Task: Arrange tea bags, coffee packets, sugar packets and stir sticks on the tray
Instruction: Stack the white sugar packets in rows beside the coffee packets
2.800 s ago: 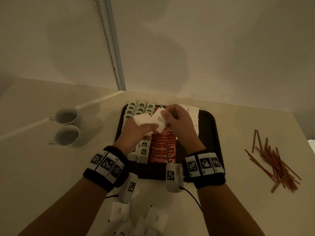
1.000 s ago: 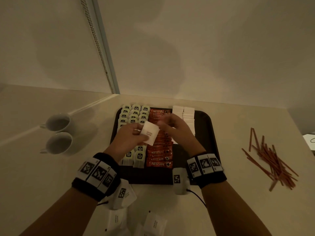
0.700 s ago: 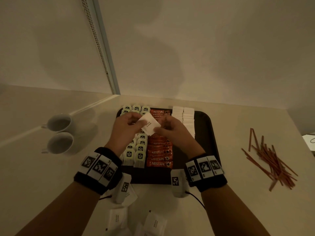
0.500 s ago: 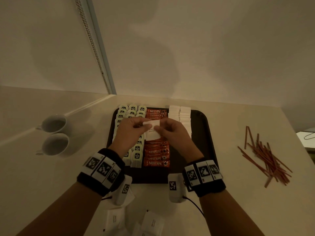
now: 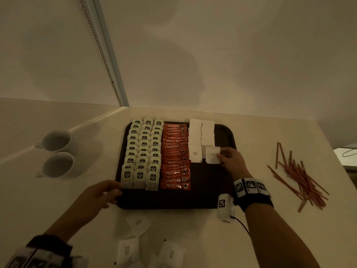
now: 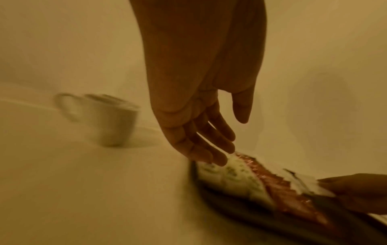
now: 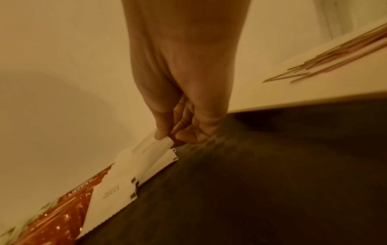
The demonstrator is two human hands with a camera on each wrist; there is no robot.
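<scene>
A dark tray (image 5: 212,198) holds three columns of green-labelled tea bags (image 5: 143,151), a column of red coffee packets (image 5: 174,155) and two columns of white sugar packets (image 5: 201,134). My right hand (image 5: 222,158) pinches one white sugar packet (image 5: 212,154) (image 7: 150,146) at the near end of the right sugar column, low over the tray. My left hand (image 5: 108,191) hangs with straight, relaxed fingers and holds nothing (image 6: 211,154), at the tray's near left corner just above the tea bags. Several loose sugar packets (image 5: 170,252) lie on the table in front of the tray.
Two white cups (image 5: 58,153) stand on the table left of the tray. A loose pile of brown stir sticks (image 5: 301,176) lies to the right of it. The wall is close behind the tray. The tray's near and right parts are bare.
Both hands held one sugar packet over the coffee column. The right hand has carried it right to the sugar columns; the left hand has let go and drawn back to the tray's near left corner.
</scene>
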